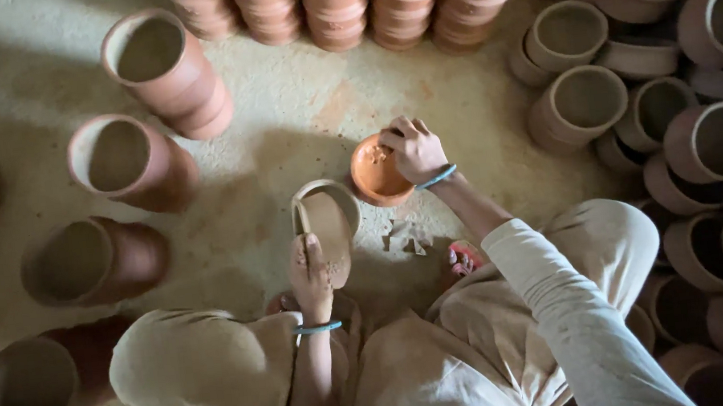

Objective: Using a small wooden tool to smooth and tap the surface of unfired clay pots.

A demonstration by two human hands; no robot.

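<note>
My left hand (311, 275) grips a small unfired clay pot (328, 224), tilted on its side with its open mouth facing up toward the camera. My right hand (414, 148) reaches forward and rests its fingers inside a small orange clay bowl (375, 175) that sits on the sandy floor just beyond the pot. Both wrists wear a thin blue-green bangle. My knees in beige cloth fill the lower part of the view.
Several stacks of clay pots (336, 4) line the far edge. Loose pots lie tilted at the left (129, 160), and a dense heap of pots (683, 106) fills the right side. Small clay scraps (406, 239) lie on the floor by my knee.
</note>
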